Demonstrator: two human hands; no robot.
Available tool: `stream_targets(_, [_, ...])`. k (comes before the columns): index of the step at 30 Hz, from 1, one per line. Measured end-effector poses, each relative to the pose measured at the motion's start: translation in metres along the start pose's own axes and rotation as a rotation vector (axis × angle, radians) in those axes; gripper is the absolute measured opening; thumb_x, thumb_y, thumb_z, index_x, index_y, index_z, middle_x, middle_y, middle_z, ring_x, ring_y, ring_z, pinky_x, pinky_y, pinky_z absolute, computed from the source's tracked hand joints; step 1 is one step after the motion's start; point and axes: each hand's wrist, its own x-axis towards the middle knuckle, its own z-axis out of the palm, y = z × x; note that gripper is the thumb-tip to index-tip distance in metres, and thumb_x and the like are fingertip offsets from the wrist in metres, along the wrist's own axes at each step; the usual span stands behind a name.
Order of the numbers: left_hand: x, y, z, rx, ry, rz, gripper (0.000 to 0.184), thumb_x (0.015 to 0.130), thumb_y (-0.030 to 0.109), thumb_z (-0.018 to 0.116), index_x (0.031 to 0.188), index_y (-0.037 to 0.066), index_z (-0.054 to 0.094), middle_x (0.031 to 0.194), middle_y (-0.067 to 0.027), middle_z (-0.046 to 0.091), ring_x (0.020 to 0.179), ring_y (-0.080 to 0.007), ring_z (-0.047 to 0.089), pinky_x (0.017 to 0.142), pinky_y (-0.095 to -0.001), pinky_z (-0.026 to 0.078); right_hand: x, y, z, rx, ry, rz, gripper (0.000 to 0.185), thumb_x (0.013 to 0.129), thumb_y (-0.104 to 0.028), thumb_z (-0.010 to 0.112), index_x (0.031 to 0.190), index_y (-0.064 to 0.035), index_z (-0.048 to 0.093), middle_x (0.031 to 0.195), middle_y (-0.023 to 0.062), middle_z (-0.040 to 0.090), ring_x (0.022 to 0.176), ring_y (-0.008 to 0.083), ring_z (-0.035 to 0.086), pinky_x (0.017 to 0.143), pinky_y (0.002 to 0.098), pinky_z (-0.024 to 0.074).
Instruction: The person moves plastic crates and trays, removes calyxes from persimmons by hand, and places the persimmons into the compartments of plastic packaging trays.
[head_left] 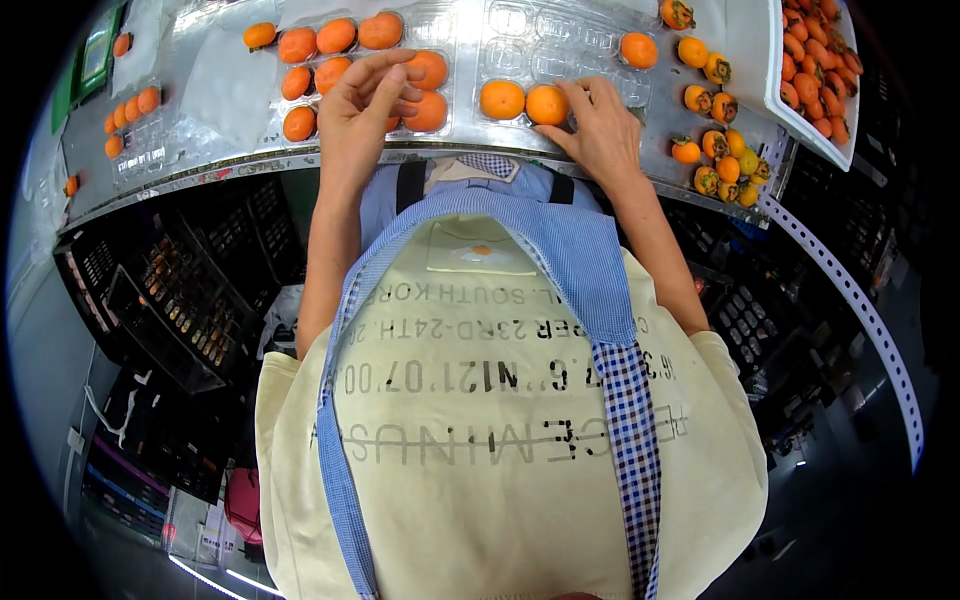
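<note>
My right hand (603, 128) has its thumb and fingers around an orange persimmon (545, 105) in a clear plastic tray (510, 55). Another persimmon (502, 100) sits just left of it in the front row, and a third (638, 50) lies at the tray's right side. My left hand (365, 105) hovers over a second clear tray (452, 75) filled with several persimmons (336, 36). Its fingers are spread and curved with nothing visible in them. It partly hides the fruit beneath.
Loose persimmons with green tops (728, 168) lie on the metal table (225, 165) at right. Beside them stands a white foam box (765, 60) full of persimmons. Another clear tray (140, 160) with several fruits is at far left. Black crates (190, 290) are below the table.
</note>
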Motion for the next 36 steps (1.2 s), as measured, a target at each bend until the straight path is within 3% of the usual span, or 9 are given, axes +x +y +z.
stream_targets(10, [-0.001, -0.003, 0.004, 0.012, -0.037, -0.021, 0.028, 0.090, 0.018, 0.058, 0.111, 0.001, 0.059, 0.093, -0.0068, 0.065, 0.077, -0.0099, 0.060, 0.065, -0.0229, 0.050, 0.000, 0.003, -0.007, 0.054, -0.048, 0.046, 0.043, 0.065, -0.027, 0.077, 0.103, -0.0112, 0.063, 0.093, 0.0044, 0.053, 0.081, 0.0208, 0.058, 0.061, 0.0338, 0.0492])
stream_targets(16, [-0.016, 0.024, 0.049, -0.170, -0.382, -0.233, 0.042, 0.091, 0.026, 0.057, 0.123, 0.001, 0.048, 0.109, -0.0126, 0.060, 0.090, -0.0182, 0.062, 0.072, -0.0283, 0.055, 0.011, -0.037, -0.061, 0.229, 0.156, -0.064, 0.045, 0.062, -0.022, 0.079, 0.102, -0.0105, 0.063, 0.091, 0.0043, 0.052, 0.073, 0.0173, 0.058, 0.057, 0.0269, 0.0467])
stream_targets(19, [-0.018, 0.024, 0.052, -0.390, -0.441, -0.233, 0.042, 0.093, 0.024, 0.052, 0.124, -0.003, 0.046, 0.111, -0.0173, 0.058, 0.095, -0.0244, 0.063, 0.077, -0.0320, 0.056, 0.016, -0.056, -0.076, 0.596, 0.168, -0.048, 0.046, 0.066, -0.018, 0.077, 0.109, -0.0100, 0.061, 0.093, 0.0035, 0.050, 0.073, 0.0125, 0.057, 0.056, 0.0219, 0.0457])
stream_targets(22, [-0.024, 0.039, 0.046, -0.508, -0.422, -0.249, 0.042, 0.094, 0.022, 0.051, 0.125, -0.005, 0.045, 0.110, -0.0186, 0.058, 0.094, -0.0258, 0.064, 0.077, -0.0326, 0.056, 0.017, -0.060, -0.074, 1.221, 0.068, 0.210, 0.043, 0.075, -0.014, 0.072, 0.115, -0.0074, 0.058, 0.102, 0.0027, 0.051, 0.077, 0.0083, 0.056, 0.058, 0.0194, 0.0459])
stream_targets(25, [-0.027, 0.043, 0.043, -0.491, -0.418, -0.223, 0.042, 0.093, 0.020, 0.051, 0.126, -0.006, 0.044, 0.109, -0.0186, 0.059, 0.092, -0.0260, 0.064, 0.077, -0.0327, 0.056, 0.017, -0.063, -0.074, 1.477, -0.094, 0.291, 0.039, 0.081, -0.009, 0.065, 0.118, -0.0031, 0.055, 0.106, 0.0042, 0.054, 0.075, 0.0065, 0.055, 0.057, 0.0186, 0.0465])
stream_targets(36, [-0.030, 0.042, 0.045, -0.360, -0.381, -0.174, 0.041, 0.091, 0.019, 0.055, 0.125, -0.004, 0.048, 0.111, -0.0161, 0.059, 0.091, -0.0227, 0.064, 0.078, -0.0320, 0.055, 0.021, -0.063, -0.064, 1.506, -0.119, 0.326, 0.034, 0.082, -0.006, 0.062, 0.114, 0.0011, 0.053, 0.098, 0.0081, 0.060, 0.069, 0.0071, 0.056, 0.052, 0.0199, 0.0484])
